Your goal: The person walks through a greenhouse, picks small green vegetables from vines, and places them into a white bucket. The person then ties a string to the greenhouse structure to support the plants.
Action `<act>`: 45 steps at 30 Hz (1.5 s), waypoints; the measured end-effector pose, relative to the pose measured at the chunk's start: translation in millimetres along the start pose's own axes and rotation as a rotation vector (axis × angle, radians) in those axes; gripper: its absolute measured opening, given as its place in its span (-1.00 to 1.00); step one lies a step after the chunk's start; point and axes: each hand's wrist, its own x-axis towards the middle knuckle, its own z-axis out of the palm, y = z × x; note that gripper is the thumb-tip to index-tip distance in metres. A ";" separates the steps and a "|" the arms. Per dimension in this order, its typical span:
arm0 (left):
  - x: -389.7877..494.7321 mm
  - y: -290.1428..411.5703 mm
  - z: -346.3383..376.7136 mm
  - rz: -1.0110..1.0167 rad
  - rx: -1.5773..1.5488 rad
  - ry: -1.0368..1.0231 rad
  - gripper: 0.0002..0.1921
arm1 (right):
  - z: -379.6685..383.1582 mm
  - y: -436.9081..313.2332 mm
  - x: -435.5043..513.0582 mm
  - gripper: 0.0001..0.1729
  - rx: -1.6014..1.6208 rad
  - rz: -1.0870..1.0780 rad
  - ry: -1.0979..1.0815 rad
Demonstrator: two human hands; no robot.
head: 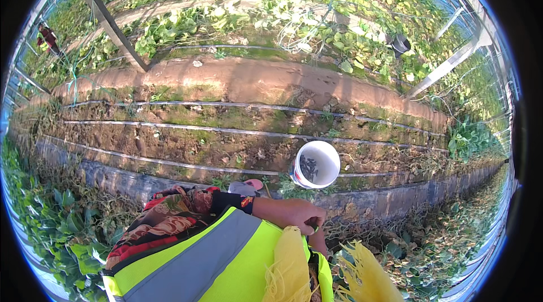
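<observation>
My left hand (302, 217) reaches across my chest, its fingers curled close to the front edge of a yellow-green reflective vest (237, 251). A small dark bit shows at the fingertips; what it is, I cannot tell. Only a little of my right hand (318, 242) appears, just below the left one, and its fingers are hidden. Yellow fringed cloth (290, 264) hangs over the vest beside the hands. Just beyond them stands a white plastic bucket (328, 162), upright on the soil, with several small dark pieces (308, 167) in its bottom.
Drip irrigation lines (220, 129) run across the soil bed. A grey and pink shoe (246, 187) is left of the bucket. Beyond lie a bare earth ridge (254, 77), leafy vines (275, 9), slanted posts (110, 17) and a black bucket (401, 44). A person (47, 38) stands far left.
</observation>
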 end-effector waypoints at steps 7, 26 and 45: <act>4.4 4.4 -2.0 -0.039 0.013 -0.033 -0.77 | 1.8 3.8 0.7 -0.66 0.000 -0.003 0.001; 12.6 6.0 -1.7 -0.076 0.004 -0.089 -0.79 | 10.8 13.5 -2.0 -0.64 -0.008 -0.013 0.056; 20.1 6.3 -35.0 -0.264 0.229 -0.140 -0.71 | 28.1 15.9 0.3 -0.56 0.160 0.080 0.163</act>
